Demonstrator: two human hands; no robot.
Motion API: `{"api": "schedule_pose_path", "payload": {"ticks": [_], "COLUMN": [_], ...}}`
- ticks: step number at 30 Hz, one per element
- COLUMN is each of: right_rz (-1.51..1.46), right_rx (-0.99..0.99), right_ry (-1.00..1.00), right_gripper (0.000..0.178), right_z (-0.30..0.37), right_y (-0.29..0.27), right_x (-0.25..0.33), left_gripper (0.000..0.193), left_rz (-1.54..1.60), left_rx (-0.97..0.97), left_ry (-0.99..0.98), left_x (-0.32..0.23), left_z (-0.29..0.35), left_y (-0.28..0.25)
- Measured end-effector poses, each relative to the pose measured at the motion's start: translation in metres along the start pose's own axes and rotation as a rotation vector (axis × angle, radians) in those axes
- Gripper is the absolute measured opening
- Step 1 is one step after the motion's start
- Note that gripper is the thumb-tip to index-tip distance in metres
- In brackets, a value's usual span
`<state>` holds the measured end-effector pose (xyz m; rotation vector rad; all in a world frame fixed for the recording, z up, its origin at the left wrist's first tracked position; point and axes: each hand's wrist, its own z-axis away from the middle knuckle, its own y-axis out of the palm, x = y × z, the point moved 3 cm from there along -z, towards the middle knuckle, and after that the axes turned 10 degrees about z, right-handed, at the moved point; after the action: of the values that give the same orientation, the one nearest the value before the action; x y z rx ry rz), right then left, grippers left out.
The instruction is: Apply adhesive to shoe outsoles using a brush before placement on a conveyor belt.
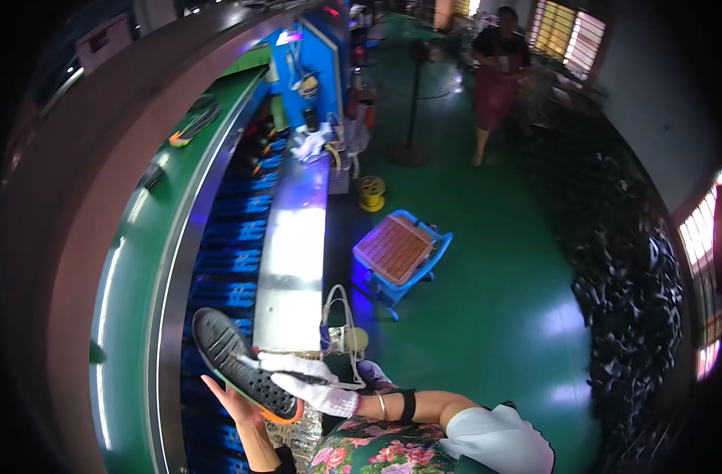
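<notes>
A black shoe sole (238, 359) with an orange edge at its near end is held at a slant over the conveyor's inner side. It has rows of small holes in its near half. My bare left hand (238, 407) grips it from below, thumb out along its left edge. Over its right side lies my right hand (309, 383) in a white glove. Between the gloved fingers and thumb runs a slim pale stick-like tool (249, 362), its tip at the sole's face; its exact kind is too blurred to tell.
On the left runs a green conveyor belt (132, 261) carrying shoe parts (195, 126). A metal ledge (290, 276) borders dark-and-blue racks. Right of it stand a blue stool (424, 276) and yellow spool (371, 193). Dark pieces (625, 300) pile along the wall; a person (499, 87) stands far off.
</notes>
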<state>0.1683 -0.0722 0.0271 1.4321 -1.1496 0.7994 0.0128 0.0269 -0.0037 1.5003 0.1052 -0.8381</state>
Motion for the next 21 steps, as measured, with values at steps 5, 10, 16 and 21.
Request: {"api": "schedule_pose_path", "payload": {"ticks": [5, 10, 16, 21], "right_rz": [0.136, 0.685, 0.599, 0.632], "right_rx": [-0.082, -0.146, -0.092, 0.005], "right_ry": [-0.105, -0.424, -0.467, -0.400], "right_gripper": [0.039, 0.033, 0.025, 0.026], "right_z": [0.001, -0.005, -0.013, -0.009], "right_y": [-0.008, -0.016, -0.009, -0.010], "right_x": [-0.008, 0.018, 0.021, 0.025], "left_gripper": [0.086, 0.087, 0.078, 0.082], "left_rz": [0.114, 0.153, 0.089, 0.038], "left_rx": [0.165, -0.080, 0.058, -0.023], "left_ry": [-0.007, 0.019, 0.001, 0.017], "left_x": [0.021, 0.012, -0.001, -0.011], "left_z": [-0.011, -0.010, 0.002, 0.004], "left_y": [0.037, 0.033, 0.014, 0.007]}}
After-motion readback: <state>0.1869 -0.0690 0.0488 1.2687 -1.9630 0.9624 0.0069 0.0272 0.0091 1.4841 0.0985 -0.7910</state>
